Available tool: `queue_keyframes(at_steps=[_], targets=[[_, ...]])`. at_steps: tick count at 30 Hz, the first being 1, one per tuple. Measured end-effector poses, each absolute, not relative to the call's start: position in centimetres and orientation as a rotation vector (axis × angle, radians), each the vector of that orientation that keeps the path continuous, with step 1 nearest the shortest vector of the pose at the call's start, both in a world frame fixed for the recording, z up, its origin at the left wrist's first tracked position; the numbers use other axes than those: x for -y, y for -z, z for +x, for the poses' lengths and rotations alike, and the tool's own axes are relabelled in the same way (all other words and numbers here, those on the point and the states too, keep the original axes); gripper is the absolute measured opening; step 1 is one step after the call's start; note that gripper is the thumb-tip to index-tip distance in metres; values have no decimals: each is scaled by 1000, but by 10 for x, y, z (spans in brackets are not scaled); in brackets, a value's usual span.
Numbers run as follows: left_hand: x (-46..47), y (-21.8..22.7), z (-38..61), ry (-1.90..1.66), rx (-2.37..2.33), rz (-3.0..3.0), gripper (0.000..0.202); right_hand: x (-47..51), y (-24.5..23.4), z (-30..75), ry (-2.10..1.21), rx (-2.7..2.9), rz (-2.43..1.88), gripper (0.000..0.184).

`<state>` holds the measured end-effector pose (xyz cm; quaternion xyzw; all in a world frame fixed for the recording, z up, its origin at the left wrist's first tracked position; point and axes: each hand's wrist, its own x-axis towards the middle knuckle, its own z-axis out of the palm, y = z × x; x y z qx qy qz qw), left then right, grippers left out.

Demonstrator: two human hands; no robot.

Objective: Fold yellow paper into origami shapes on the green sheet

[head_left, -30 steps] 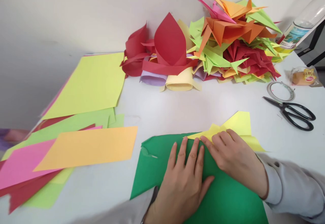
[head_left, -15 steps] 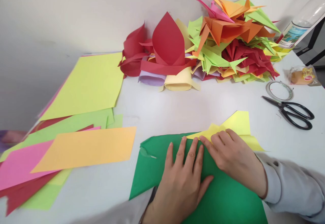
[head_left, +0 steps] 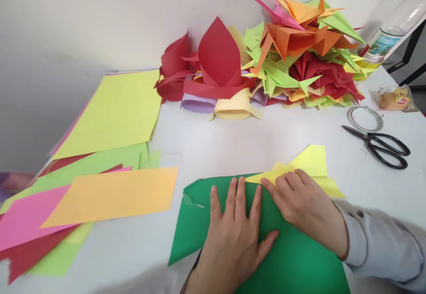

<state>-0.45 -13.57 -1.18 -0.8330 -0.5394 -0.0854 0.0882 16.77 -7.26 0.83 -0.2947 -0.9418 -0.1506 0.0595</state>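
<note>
A green sheet (head_left: pixel 289 258) lies in front of me, with a piece of folded yellow paper (head_left: pixel 311 160) at its far edge. The yellow piece has a narrow point toward the left and wider flaps at the right. My left hand (head_left: pixel 234 227) rests flat on the green sheet, fingers spread, its fingertips near the yellow point. Curled over the near side of the yellow paper is my right hand (head_left: pixel 299 200), with the index finger reaching left along its lower edge. The thumb of that hand is hidden.
Loose coloured sheets (head_left: pixel 113 196) lie at the left, near a yellow stack (head_left: pixel 109 112). Red paper crowns (head_left: pixel 219 54) and a heap of folded paper pieces (head_left: pixel 299 58) stand at the back. Scissors (head_left: pixel 376 145), a tape roll (head_left: pixel 365 118), a wrapped snack (head_left: pixel 396 98) and a bottle (head_left: pixel 386 41) are at the right.
My left hand has slid a little to the left, its fingertips moving off the yellow paper's lower edge. My right hand and the yellow paper stay nearly in place.
</note>
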Motion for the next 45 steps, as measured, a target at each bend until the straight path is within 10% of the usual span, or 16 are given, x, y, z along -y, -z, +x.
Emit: queue_keyframes(at_steps=[45], targets=[[120,4,-20,279,1475,-2450,58,69,-13,167,367,2827,-904,30]])
